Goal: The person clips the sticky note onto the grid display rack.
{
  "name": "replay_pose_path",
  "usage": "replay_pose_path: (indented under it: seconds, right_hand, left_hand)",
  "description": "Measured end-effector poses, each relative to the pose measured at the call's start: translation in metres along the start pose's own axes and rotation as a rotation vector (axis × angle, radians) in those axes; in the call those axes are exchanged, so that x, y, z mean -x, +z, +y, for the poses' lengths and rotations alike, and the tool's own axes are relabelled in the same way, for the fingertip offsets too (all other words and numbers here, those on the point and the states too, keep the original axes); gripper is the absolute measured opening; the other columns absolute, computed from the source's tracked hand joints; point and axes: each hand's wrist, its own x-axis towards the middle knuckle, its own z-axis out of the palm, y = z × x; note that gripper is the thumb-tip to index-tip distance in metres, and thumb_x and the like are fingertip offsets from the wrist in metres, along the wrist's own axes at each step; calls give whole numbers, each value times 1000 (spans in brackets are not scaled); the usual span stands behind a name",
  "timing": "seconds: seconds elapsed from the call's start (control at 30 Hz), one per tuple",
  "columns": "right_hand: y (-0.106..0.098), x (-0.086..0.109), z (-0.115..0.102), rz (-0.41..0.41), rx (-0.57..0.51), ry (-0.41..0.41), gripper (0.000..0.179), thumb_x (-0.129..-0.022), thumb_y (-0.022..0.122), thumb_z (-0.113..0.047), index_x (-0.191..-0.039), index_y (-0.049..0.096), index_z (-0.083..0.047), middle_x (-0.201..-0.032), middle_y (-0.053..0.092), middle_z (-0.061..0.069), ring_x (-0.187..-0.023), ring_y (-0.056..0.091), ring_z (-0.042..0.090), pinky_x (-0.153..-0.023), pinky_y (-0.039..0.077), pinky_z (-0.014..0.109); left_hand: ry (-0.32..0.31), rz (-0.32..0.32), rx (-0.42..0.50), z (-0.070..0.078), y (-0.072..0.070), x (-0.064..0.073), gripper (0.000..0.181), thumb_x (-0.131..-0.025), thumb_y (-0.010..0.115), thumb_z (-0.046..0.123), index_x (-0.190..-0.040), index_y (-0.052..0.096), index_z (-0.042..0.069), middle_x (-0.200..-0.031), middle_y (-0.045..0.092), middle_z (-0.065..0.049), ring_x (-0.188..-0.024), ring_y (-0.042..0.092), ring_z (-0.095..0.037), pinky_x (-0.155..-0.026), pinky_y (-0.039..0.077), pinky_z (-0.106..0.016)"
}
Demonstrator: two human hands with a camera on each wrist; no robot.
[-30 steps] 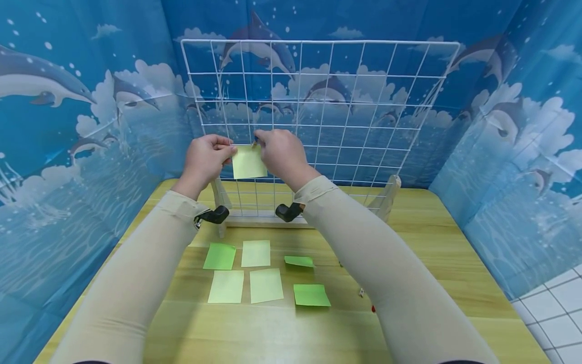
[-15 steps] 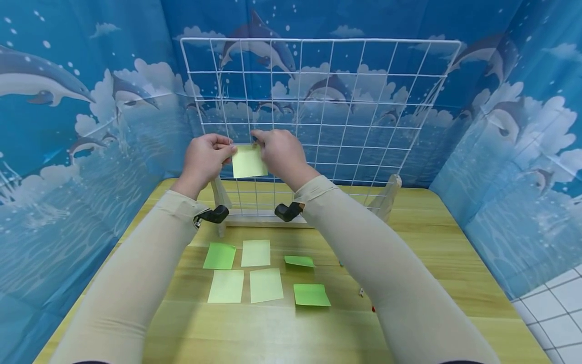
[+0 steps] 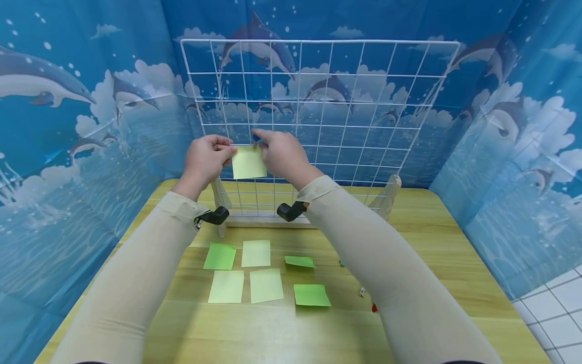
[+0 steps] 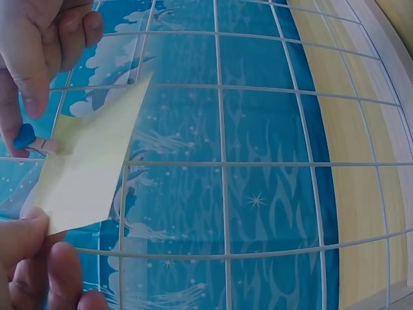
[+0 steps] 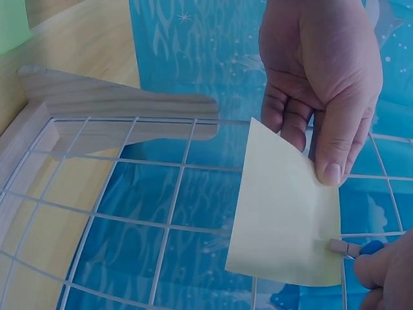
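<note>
My left hand (image 3: 204, 161) pinches the upper left corner of a pale yellow sticky note (image 3: 249, 162) against the white wire grid (image 3: 334, 125). A small wooden clothespin (image 5: 341, 247) with a blue ornament (image 5: 372, 247) is clipped on the note's top edge, at a grid wire. Around the clothespin's outer end is my right hand (image 3: 285, 155). One of its fingertips touches the blue ornament, while the thumb stands apart from it in the left wrist view. The note hangs down in front of the grid, its lower edge tilted away from the wires.
On the wooden table (image 3: 254, 333) lie pale yellow notes (image 3: 266, 285) and green notes (image 3: 311, 295). Wooden feet (image 3: 387, 197) hold the grid upright. Small ornamented pieces (image 3: 374, 307) lie beside the right sleeve. A blue dolphin curtain (image 3: 113, 126) stands behind and at both sides.
My right hand has shifted slightly right and its thumb has drawn back from the clothespin. The left hand and the note stay almost still.
</note>
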Motion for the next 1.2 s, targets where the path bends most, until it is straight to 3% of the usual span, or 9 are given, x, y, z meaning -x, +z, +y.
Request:
replay_pose_path:
  seconds: [0.23,0.37,0.47,0.6,0.87,0.97,1.2]
  right_hand:
    - [-1,3,6,-19,-21,5,55,-113,47,-23,-165,35,-37,-148,65,3,-62,52,20,-57,45,28]
    - [-3,8,11,-27,-27,-16,58,-113,48,-23,-166,31,-38,-107,74,7,-51,42,19,-52,41,28]
    - [-5,13,15,-21,-33,-40,59,-113,49,-24,-167,30,-37,-72,61,9,-47,39,19,-50,40,29]
    - [-8,21,19,-7,-35,-89,59,-112,51,-23,-167,31,-34,-56,49,6,-44,40,18,-48,39,29]
    - [-15,41,33,5,-2,-138,58,-112,53,-23,-166,33,-30,-54,45,3,-45,38,18,-48,34,30]
    - [-17,50,39,11,14,-163,57,-111,53,-21,-165,36,-27,-57,46,3,-49,40,19,-50,33,30]
    - [-22,72,57,50,69,-204,55,-109,58,-19,-162,43,-21,-99,69,4,-70,56,20,-61,44,34]
  left_hand:
    - [59,0,-82,-1,1,1,37,-107,64,35,-134,68,11,-119,76,-11,-101,74,-27,-86,61,-43]
    - [80,7,-135,-2,0,2,40,-107,64,37,-138,68,13,-122,76,-10,-110,72,-28,-87,60,-45]
    - [99,23,-175,-2,0,4,41,-106,64,38,-139,68,14,-126,75,-9,-115,70,-28,-91,59,-48]
    - [117,50,-219,-2,0,5,41,-106,64,40,-139,69,15,-127,75,-9,-116,70,-29,-90,58,-48]
    - [136,76,-269,0,3,9,40,-107,63,40,-139,69,18,-122,75,-8,-92,69,-28,-63,47,-40]
    - [137,75,-268,1,3,11,40,-107,62,40,-139,68,18,-122,74,-8,-89,67,-27,-62,45,-38]
    - [155,87,-263,1,3,13,42,-108,61,40,-141,67,17,-119,72,-8,-86,62,-26,-63,46,-38]
